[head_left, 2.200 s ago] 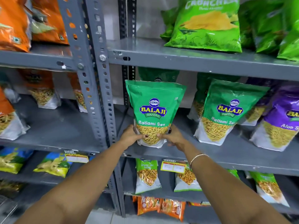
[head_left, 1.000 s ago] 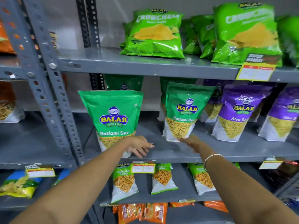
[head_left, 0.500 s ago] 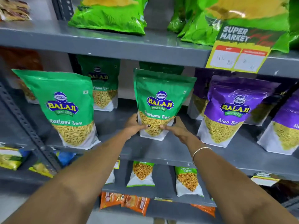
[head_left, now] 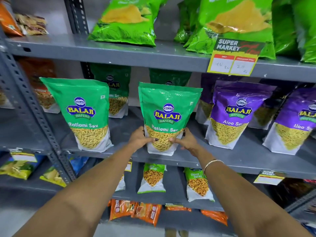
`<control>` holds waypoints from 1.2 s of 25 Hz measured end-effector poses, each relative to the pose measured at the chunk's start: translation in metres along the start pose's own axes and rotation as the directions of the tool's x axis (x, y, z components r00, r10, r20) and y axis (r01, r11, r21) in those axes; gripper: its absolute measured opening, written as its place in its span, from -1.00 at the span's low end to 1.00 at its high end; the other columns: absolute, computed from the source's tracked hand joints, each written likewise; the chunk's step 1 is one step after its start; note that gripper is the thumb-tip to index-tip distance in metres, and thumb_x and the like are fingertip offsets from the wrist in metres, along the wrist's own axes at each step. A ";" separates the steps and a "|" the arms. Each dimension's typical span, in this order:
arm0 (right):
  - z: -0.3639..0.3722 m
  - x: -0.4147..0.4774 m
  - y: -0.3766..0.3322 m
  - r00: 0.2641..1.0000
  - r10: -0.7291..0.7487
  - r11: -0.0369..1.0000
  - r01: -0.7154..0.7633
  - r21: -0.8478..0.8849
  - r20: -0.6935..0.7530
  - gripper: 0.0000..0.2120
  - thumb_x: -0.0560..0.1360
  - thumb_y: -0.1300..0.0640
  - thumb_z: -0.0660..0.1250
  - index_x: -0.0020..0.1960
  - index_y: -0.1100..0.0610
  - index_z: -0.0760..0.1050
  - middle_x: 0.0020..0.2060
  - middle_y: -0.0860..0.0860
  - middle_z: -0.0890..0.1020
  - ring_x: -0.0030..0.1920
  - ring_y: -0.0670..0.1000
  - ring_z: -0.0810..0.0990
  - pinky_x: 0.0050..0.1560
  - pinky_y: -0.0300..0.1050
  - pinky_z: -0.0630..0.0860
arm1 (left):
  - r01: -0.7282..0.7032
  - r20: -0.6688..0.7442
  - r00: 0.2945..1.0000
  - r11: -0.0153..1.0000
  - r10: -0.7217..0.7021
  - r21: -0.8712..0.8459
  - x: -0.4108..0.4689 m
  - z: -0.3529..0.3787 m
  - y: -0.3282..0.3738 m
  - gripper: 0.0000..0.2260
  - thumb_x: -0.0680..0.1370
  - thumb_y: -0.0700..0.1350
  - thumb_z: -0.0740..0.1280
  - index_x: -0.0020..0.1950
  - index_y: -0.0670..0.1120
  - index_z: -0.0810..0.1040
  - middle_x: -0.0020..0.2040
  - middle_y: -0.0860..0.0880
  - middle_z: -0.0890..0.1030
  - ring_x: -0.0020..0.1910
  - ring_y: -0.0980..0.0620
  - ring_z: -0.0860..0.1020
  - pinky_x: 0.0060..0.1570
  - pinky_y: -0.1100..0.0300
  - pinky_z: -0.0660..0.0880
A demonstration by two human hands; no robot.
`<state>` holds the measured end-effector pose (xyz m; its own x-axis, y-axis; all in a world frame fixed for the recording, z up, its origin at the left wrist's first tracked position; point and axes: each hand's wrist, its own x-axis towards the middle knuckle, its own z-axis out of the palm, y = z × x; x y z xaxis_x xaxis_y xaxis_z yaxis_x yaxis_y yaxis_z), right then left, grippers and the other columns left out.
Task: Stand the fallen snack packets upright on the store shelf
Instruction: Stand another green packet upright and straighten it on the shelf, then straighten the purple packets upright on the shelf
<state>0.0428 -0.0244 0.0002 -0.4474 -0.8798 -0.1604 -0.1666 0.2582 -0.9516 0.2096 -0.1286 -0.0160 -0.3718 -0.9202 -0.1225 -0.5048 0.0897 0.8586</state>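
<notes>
Nearest the camera, two bare forearms reach forward, and the left hand (head_left: pixel 139 140) and right hand (head_left: pixel 185 141) clasp the lower sides of a green Ratlami Sev packet (head_left: pixel 168 117), thumbs pressed on its clear window. The packet's base sits at the front edge of the middle shelf (head_left: pixel 239 159), its long axis vertical, top seal up and printed face toward the viewer, leaning back only slightly. Just left of it, a second green packet (head_left: pixel 82 115) stands upright with no hand on it, and to the right the purple Aloo Sev packets (head_left: pixel 234 115) also stand on their bases, so this row looks largely done (what lies beyond the frame's edge cannot be judged). Deeper in, more green packets (head_left: pixel 113 93) stand against the back of the shelf. On the shelf above, the light-green chip bags (head_left: pixel 126 23) lean back rather than stand, and may yet need attention. The held packet seems ready to be let go.
</notes>
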 end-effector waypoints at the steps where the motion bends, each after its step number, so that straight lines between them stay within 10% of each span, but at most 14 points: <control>1: 0.000 -0.002 0.000 1.000 -0.003 1.000 0.003 -0.002 0.001 -0.31 0.38 0.29 0.44 0.41 0.25 0.18 0.41 0.15 0.37 0.35 0.17 0.39 0.18 0.01 0.42 | 0.004 0.014 1.000 1.000 -0.004 0.003 -0.001 -0.002 0.000 -0.50 0.32 -0.17 0.52 0.19 -0.24 0.45 0.24 -0.20 0.58 0.22 -0.15 0.54 0.21 -0.02 0.49; 26: 0.008 -0.010 0.008 0.998 0.060 0.996 -0.061 -0.062 -0.016 -0.27 0.39 0.15 0.45 0.45 0.12 0.16 0.44 0.10 0.32 0.38 0.19 0.35 0.04 0.08 0.47 | -0.005 0.090 0.996 0.994 -0.004 0.105 -0.011 -0.008 -0.008 -0.39 0.36 -0.04 0.50 0.31 -0.17 0.35 0.36 -0.15 0.48 0.33 -0.16 0.45 0.26 -0.03 0.44; 30: -0.005 -0.006 0.019 0.993 0.088 0.986 -0.098 -0.135 -0.074 -0.16 0.39 0.04 0.44 0.48 0.21 0.04 0.47 0.17 0.25 0.31 0.10 0.36 -0.20 -0.23 0.36 | 0.069 0.235 0.952 0.886 -0.196 0.459 -0.022 -0.008 -0.005 -0.38 0.39 0.04 0.45 0.31 -0.22 0.33 0.30 -0.16 0.47 0.33 -0.15 0.44 0.20 0.04 0.45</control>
<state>0.0381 -0.0125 -0.0157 -0.5239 -0.8218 -0.2240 -0.2394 0.3944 -0.8872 0.2261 -0.1119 -0.0133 -0.4381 -0.8041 -0.4018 -0.8304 0.1909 0.5234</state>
